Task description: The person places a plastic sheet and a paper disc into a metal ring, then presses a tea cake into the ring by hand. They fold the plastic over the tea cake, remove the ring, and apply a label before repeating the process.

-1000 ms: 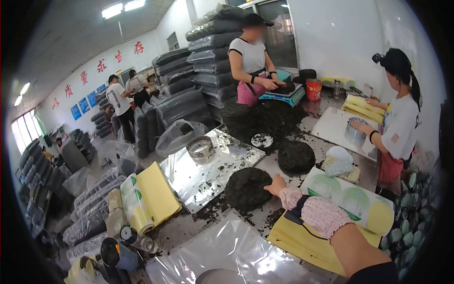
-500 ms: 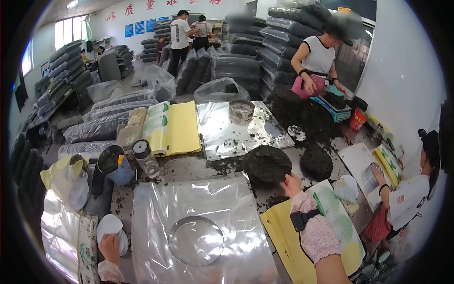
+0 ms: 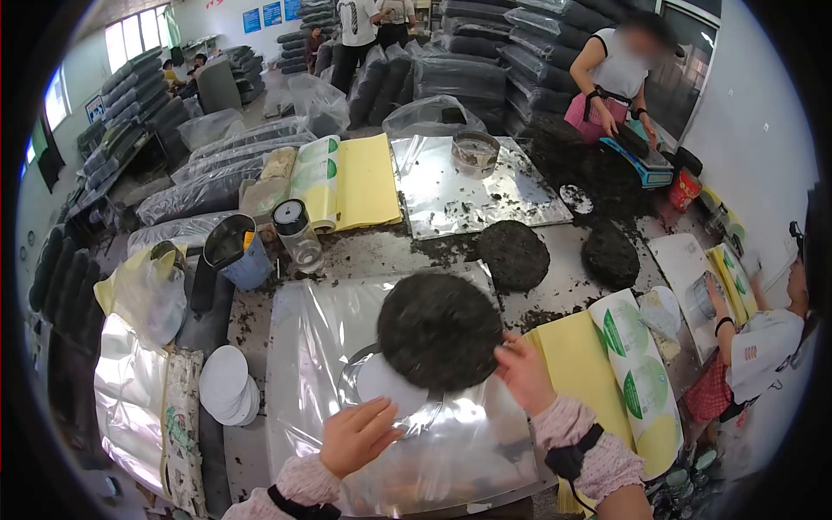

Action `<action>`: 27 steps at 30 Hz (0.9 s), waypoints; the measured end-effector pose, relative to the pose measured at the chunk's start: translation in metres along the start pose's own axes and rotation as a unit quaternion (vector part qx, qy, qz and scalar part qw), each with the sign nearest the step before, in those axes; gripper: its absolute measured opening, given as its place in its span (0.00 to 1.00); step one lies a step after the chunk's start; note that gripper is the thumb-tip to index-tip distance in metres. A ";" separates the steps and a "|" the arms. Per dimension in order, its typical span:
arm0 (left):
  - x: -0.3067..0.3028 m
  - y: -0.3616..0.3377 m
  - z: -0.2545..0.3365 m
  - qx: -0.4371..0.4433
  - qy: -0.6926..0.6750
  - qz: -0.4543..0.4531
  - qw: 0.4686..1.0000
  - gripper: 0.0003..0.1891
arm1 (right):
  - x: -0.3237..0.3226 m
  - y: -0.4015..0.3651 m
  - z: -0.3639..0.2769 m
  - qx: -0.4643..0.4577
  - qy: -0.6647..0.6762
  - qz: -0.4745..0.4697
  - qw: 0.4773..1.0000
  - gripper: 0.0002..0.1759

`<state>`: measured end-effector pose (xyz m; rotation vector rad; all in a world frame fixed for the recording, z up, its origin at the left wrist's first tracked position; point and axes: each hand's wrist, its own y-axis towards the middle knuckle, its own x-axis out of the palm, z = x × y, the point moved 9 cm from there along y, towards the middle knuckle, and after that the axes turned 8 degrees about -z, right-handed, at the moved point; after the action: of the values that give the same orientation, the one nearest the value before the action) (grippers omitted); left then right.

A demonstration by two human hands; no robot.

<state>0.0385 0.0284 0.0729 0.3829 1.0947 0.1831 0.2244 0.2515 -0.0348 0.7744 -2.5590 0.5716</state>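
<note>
In my right hand (image 3: 526,374) is a dark, rough, round cake (image 3: 440,332), thin and crumbly-looking, gripped by its right edge with fingers and thumb. The cake hangs above a metal ring (image 3: 345,379) and hides much of it. Inside the ring lies a white paper disc (image 3: 381,386), partly covered from view. My left hand (image 3: 360,435) is open, fingers stretched over the ring's near left side, holding nothing. Under the ring is a shiny board (image 3: 303,316) wrapped in clear film.
White discs (image 3: 227,377) are stacked at left. Two more dark cakes (image 3: 514,256) (image 3: 611,257) lie beyond the board. Yellow sheets (image 3: 563,373) flank it at right. A jar (image 3: 297,236) and a blue bucket (image 3: 236,251) stand left. Co-workers (image 3: 614,78) (image 3: 763,347) work nearby.
My right hand has lifted a dark cake and brought it left over the ring. My left hand has moved from the disc stack to the ring, where a white disc now lies.
</note>
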 end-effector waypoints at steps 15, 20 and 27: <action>0.066 0.025 -0.070 -0.198 0.173 -0.286 0.921 0.72 | 0.184 -0.002 0.074 -0.133 -0.851 -0.192 0.470 0.57; 0.096 0.023 -0.082 -0.196 0.199 -0.310 0.909 0.71 | 0.173 0.014 0.101 -0.151 -0.877 -0.145 0.432 0.37; 0.102 0.027 -0.091 -0.171 0.141 -0.321 0.921 0.68 | 0.162 0.030 0.119 -0.127 -0.853 -0.190 0.469 0.43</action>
<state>0.0048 0.1062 -0.0380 -0.3367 1.3882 -0.1609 0.0523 0.1473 -0.0637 2.5597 -3.2504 -1.6672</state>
